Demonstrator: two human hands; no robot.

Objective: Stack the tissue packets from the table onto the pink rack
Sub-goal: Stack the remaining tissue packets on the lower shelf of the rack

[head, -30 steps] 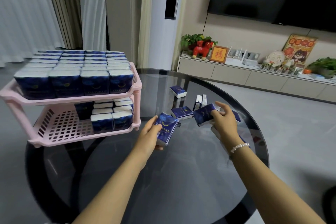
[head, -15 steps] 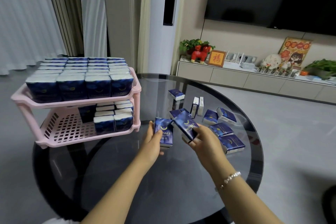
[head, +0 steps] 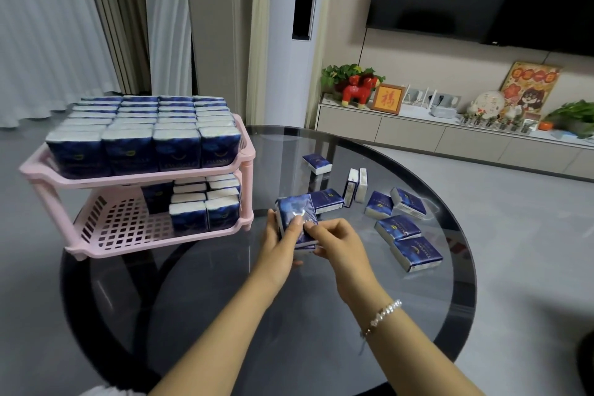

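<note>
Above the glass table (head: 225, 315), both hands' grip clasps stacked tissue packets (head: 294, 217).

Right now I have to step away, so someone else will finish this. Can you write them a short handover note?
Left hand: grips the held tissue packets upright above the glass table.
Right hand: pinches the same packets from the front.
Pink rack: top tier packed full; bottom tier holds packets only at its right side, the rest bare.
Left to do: place the held packets on the bottom tier, then the loose packets on the table's right half, some flat, two standing on edge.
</note>
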